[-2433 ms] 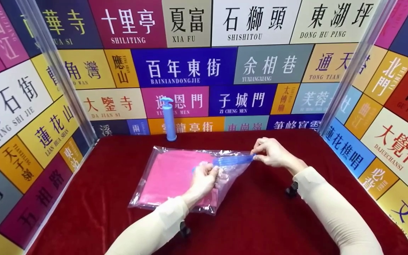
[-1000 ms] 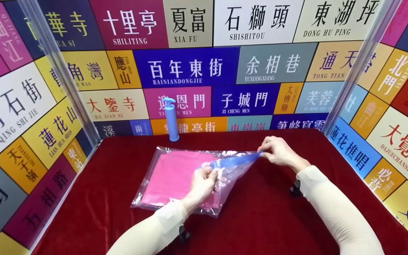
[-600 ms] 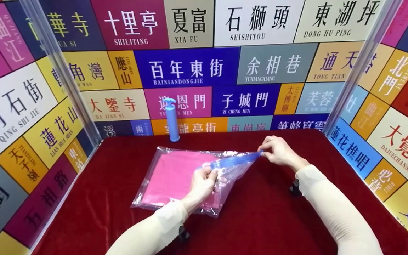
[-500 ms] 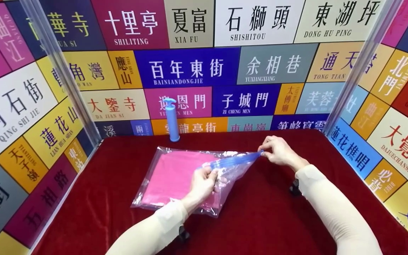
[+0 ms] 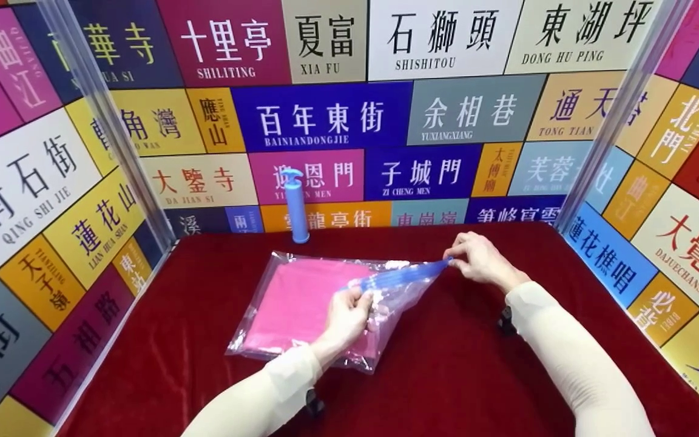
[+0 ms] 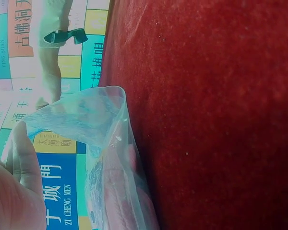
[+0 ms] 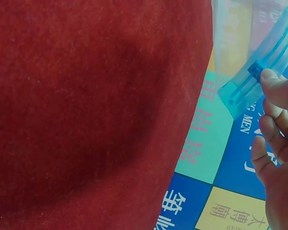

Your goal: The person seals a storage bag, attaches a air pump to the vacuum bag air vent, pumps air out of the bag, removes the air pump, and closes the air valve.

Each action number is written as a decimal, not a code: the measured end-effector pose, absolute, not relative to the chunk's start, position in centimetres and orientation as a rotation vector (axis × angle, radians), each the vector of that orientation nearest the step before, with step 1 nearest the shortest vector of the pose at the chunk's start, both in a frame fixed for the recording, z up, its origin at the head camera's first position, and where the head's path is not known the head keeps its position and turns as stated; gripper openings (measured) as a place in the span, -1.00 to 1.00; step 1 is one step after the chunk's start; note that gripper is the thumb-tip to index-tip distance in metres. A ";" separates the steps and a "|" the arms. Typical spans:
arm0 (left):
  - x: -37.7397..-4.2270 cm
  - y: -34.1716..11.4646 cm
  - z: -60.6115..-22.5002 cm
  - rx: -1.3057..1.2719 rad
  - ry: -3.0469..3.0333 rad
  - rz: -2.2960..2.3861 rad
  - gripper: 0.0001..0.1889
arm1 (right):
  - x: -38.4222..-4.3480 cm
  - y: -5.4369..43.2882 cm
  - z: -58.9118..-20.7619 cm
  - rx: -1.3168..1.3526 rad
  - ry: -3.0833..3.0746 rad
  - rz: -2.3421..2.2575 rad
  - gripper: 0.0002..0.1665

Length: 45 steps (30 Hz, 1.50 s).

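Note:
A clear plastic storage bag (image 5: 399, 311) with a folded pink cloth (image 5: 295, 303) inside lies on the red-covered table. Its mouth, edged by a blue zip strip (image 5: 401, 277), is lifted and stretched slantwise between both hands. The left hand (image 5: 344, 318) pinches the strip's near end between thumb and fingers, over the cloth. At the far right corner, the right hand (image 5: 478, 260) holds the other end. The right wrist view has its thumb and a finger on a small blue zip slider (image 7: 257, 70), close to the strip's end.
A light-blue hand pump (image 5: 297, 209) stands upright at the table's back edge, behind the bag. Panels (image 5: 319, 115) printed with place names wall in the back and both sides. Dark red cloth (image 5: 446, 376) covers the table.
Since the earliest frame the hands have drawn slightly apart, the right one outward, and more of the blue strip shows between them. Over the last second almost nothing moves.

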<state>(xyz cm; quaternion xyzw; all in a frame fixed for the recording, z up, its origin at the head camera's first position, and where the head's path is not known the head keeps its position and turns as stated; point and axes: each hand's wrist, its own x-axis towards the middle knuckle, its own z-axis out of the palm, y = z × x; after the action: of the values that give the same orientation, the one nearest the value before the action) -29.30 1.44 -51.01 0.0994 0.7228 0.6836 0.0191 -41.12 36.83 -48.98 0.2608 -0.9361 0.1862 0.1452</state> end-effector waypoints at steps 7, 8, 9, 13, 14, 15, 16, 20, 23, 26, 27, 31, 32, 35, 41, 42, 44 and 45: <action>-29.0 1.5 -51.2 0.271 2.219 2.135 -0.77 | -41.4 36.8 -49.2 0.778 -2.668 0.450 -0.76; -28.9 1.5 -51.2 0.269 2.216 2.134 -0.77 | -41.4 36.9 -49.3 0.789 -2.660 0.432 -0.76; -28.9 1.5 -51.2 0.266 2.217 2.130 -0.77 | -41.5 36.9 -49.3 0.800 -2.654 0.413 -0.76; -28.7 1.5 -51.2 0.264 2.227 2.134 -0.78 | -41.6 37.4 -49.6 0.818 -2.627 0.340 -0.77; -28.6 1.5 -51.2 0.262 2.225 2.144 -0.78 | -41.6 37.6 -49.7 0.805 -2.626 0.332 -0.77; -28.6 1.5 -51.3 0.262 2.238 2.147 -0.77 | -41.6 37.8 -49.8 0.792 -2.624 0.326 -0.77; -28.5 1.5 -51.3 0.266 2.250 2.151 -0.76 | -41.6 38.0 -49.9 0.783 -2.616 0.320 -0.77; -28.4 1.6 -51.4 0.279 2.208 2.196 -0.73 | -41.5 38.5 -50.3 0.747 -2.620 0.324 -0.80; -28.4 1.7 -51.4 0.293 2.147 2.216 -0.74 | -41.4 38.4 -50.3 0.717 -2.633 0.326 -0.83; -28.3 1.8 -51.4 0.310 2.099 2.227 -0.76 | -41.1 38.2 -50.2 0.639 -2.662 0.358 -0.83; -28.3 1.8 -51.3 0.307 2.084 2.229 -0.76 | -41.0 38.1 -50.2 0.595 -2.677 0.379 -0.81; -28.3 1.9 -51.1 0.294 2.048 2.252 -0.77 | -40.3 37.5 -49.9 0.323 -2.749 0.519 -0.66; -28.3 1.9 -51.0 0.293 2.050 2.255 -0.77 | -40.1 37.3 -49.8 0.252 -2.766 0.561 -0.59; -28.2 2.2 -50.7 0.315 2.062 2.255 -0.78 | -39.5 36.7 -49.7 0.065 -2.871 0.789 -0.26; -28.0 3.1 -50.4 0.436 2.116 2.214 -0.77 | -38.1 34.5 -49.2 -0.152 -2.967 1.509 0.23; -27.9 3.3 -50.4 0.451 2.125 2.208 -0.77 | -37.9 34.1 -49.0 -0.169 -2.971 1.580 0.25; -27.8 3.6 -50.2 0.475 2.146 2.189 -0.75 | -37.6 33.5 -48.8 -0.203 -2.968 1.692 0.27; -27.7 3.8 -50.1 0.492 2.157 2.178 -0.72 | -37.5 33.3 -48.7 -0.213 -2.965 1.736 0.26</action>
<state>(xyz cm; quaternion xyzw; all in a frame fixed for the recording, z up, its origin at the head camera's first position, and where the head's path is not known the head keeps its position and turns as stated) -27.71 3.76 -50.13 0.1585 0.6947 0.7013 0.0184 -37.46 33.29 -48.72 -0.0611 -0.8516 0.4986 -0.1496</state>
